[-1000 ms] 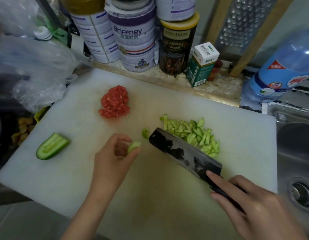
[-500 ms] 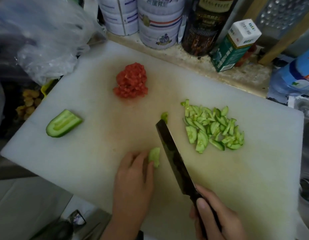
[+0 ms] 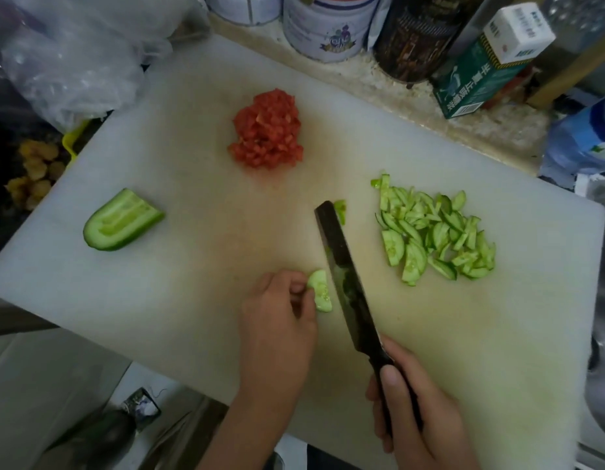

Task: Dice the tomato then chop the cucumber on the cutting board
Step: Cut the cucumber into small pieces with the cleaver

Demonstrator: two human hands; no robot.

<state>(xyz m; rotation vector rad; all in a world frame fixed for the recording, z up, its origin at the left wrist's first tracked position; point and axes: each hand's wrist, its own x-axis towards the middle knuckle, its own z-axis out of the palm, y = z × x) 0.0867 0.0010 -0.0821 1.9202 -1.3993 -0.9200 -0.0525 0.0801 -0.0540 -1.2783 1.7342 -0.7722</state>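
**Cucumber chop: stub at the blade, one half uncut**

Tomato step looks done: diced tomato (image 3: pixel 267 130) is heaped at 12 o'clock on the cutting board (image 3: pixel 192 300). The work now is on the cucumber.

- Left hand (image 3: pixel 277 320): fingertips curled, pinching a small cucumber stub (image 3: pixel 320 295) at 6 o'clock on the board. The stub touches the blade's left face.
- Right hand (image 3: pixel 419 412): fingers wrapped round the handle of the knife (image 3: pixel 345 276). The blade's long axis runs from 5 o'clock (handle) to 11 o'clock (tip).
- Slice pile (image 3: pixel 436 235) sits at 3 o'clock, well apart from the tomato. One stray green bit (image 3: pixel 341 210) lies beside the knife tip.
- Cucumber half (image 3: pixel 123 220) is at 9 o'clock, flesh side up. Its long axis has the rounded end toward 8 o'clock and the cut end toward 2 o'clock.

The stub is too short to give a usable axis.

Next move, as a judgement: one or two more cuts finish the stub (fingertips are very near the edge, so tuck them). Then fetch the half and turn it crosswise to the blade.
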